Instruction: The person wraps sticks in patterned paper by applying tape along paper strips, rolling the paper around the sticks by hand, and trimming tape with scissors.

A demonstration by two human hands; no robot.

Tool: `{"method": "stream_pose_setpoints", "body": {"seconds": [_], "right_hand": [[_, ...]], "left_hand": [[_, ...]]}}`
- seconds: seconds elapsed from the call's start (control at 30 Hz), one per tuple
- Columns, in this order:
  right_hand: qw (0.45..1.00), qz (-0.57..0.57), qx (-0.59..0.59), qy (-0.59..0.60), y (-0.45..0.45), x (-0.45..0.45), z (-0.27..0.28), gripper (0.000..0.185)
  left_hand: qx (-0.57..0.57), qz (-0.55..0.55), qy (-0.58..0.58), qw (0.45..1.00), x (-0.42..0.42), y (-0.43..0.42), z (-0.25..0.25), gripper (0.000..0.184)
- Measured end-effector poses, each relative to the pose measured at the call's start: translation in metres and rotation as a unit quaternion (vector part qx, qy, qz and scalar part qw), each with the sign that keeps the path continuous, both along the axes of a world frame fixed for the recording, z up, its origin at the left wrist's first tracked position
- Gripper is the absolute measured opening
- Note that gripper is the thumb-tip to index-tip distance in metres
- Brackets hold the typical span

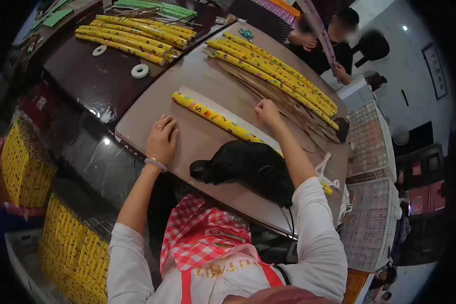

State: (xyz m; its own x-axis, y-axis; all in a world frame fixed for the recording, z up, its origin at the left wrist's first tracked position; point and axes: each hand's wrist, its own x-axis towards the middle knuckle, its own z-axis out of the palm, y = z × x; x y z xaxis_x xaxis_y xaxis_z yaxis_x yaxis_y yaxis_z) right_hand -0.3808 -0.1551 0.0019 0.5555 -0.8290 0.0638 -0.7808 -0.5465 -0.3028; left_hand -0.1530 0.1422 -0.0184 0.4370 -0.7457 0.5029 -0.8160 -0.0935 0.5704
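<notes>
My left hand [162, 137] lies on the near-left edge of the brown tabletop [147, 109], fingers extended and holding nothing. My right hand [268, 112] is on the far side of a yellow patterned paper roll [213, 117], its fingers curled together; whatever may be between them is hidden. A pale strip of the paper's white underside [228, 114] shows along the roll. In front of the roll sits a black, rounded object [245, 167], which covers part of it. Thin brown strips [278, 104] lie just beyond my right hand.
Finished-looking yellow rolls [273, 68] lie at the back of the table, more [137, 38] on the dark table at left. Tape rolls [140, 71] and scissors [246, 33] are nearby. White crates [370, 223] stand at right, yellow stacks [73, 243] at left. A person [329, 50] works opposite.
</notes>
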Motion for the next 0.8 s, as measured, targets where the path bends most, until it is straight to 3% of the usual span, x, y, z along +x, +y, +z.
{"method": "stream_pose_setpoints", "body": {"seconds": [0.1, 0.17, 0.23, 0.33, 0.4, 0.53, 0.57, 0.6, 0.67, 0.7, 0.73, 0.77, 0.8], "right_hand": [[0.989, 0.004, -0.146, 0.014, 0.016, 0.001, 0.000, 0.013], [0.996, -0.009, -0.092, -0.018, 0.020, -0.002, 0.019, 0.013], [0.977, -0.052, -0.071, -0.193, 0.018, -0.002, 0.041, 0.018], [0.948, -0.053, -0.160, -0.271, 0.019, -0.024, 0.102, 0.023], [0.916, -0.014, -0.307, -0.257, 0.034, -0.045, 0.154, 0.023], [0.917, 0.075, -0.305, -0.245, 0.164, -0.075, 0.256, 0.014], [0.943, 0.083, -0.226, -0.229, 0.207, -0.082, 0.271, 0.015], [0.967, 0.101, -0.122, -0.197, 0.244, -0.092, 0.278, 0.015], [0.945, 0.298, 0.042, -0.127, 0.282, -0.109, 0.283, 0.019], [0.921, 0.336, 0.176, -0.089, 0.286, -0.109, 0.280, 0.022], [0.877, 0.365, 0.309, -0.048, 0.291, -0.108, 0.278, 0.024], [0.847, 0.398, 0.352, -0.018, 0.286, -0.105, 0.272, 0.025], [0.853, 0.373, 0.361, -0.051, 0.283, -0.103, 0.263, 0.022]], "left_hand": [[-0.014, -0.008, 0.006, 1.000, -0.002, -0.002, 0.001, 0.023], [0.000, 0.006, -0.004, 1.000, -0.001, -0.001, -0.001, 0.022], [-0.011, -0.003, -0.011, 1.000, 0.001, 0.000, -0.001, 0.022], [-0.006, -0.009, -0.019, 1.000, 0.002, 0.002, -0.005, 0.024], [-0.010, -0.002, -0.025, 1.000, 0.002, 0.002, -0.006, 0.028], [-0.056, 0.031, 0.060, 0.996, -0.001, 0.003, -0.002, 0.033], [-0.055, 0.031, 0.060, 0.996, -0.012, 0.007, 0.013, 0.033], [-0.133, -0.005, 0.070, 0.989, -0.028, 0.009, 0.035, 0.033], [-0.250, -0.102, 0.079, 0.960, -0.065, 0.020, 0.096, 0.033], [-0.285, -0.161, 0.084, 0.941, -0.085, 0.031, 0.130, 0.034], [-0.271, -0.290, 0.117, 0.910, -0.098, 0.040, 0.155, 0.035], [-0.255, -0.414, 0.149, 0.861, -0.108, 0.046, 0.175, 0.036], [-0.168, -0.494, 0.149, 0.840, -0.116, 0.054, 0.190, 0.036]]}}
